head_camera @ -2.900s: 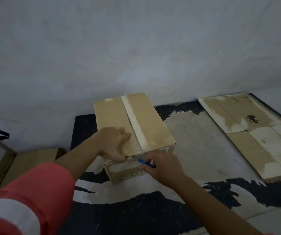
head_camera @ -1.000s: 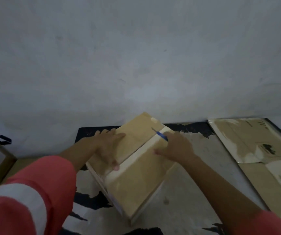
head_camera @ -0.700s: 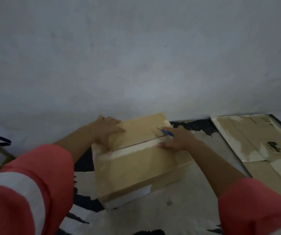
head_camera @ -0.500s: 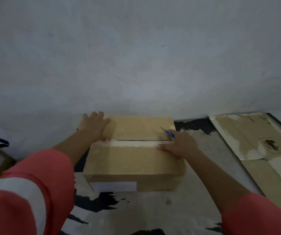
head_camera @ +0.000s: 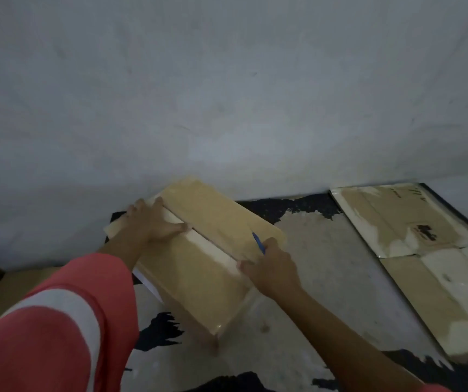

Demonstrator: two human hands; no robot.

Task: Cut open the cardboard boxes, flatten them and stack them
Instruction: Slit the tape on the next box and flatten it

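Observation:
A taped brown cardboard box (head_camera: 204, 281) lies askew on the worn table, its pale tape seam (head_camera: 207, 246) running from far left to near right. My left hand (head_camera: 150, 223) rests flat on the box's far left end, fingers spread, thumb along the seam. My right hand (head_camera: 269, 268) grips a thin blue cutter (head_camera: 258, 242) and sits at the box's right edge, at the near end of the seam. The blade's tip is too small to make out.
Flattened cardboard sheets (head_camera: 413, 247) lie stacked at the right of the table (head_camera: 334, 278). A pale wall (head_camera: 227, 94) rises right behind the box. More cardboard (head_camera: 12, 281) sits low at the left, partly behind my red and white sleeve (head_camera: 52, 323).
Both hands have turned the box on the table, from lengthwise through crosswise to its diagonal lie now. My right hand with the cutter moved from the near end to the right edge.

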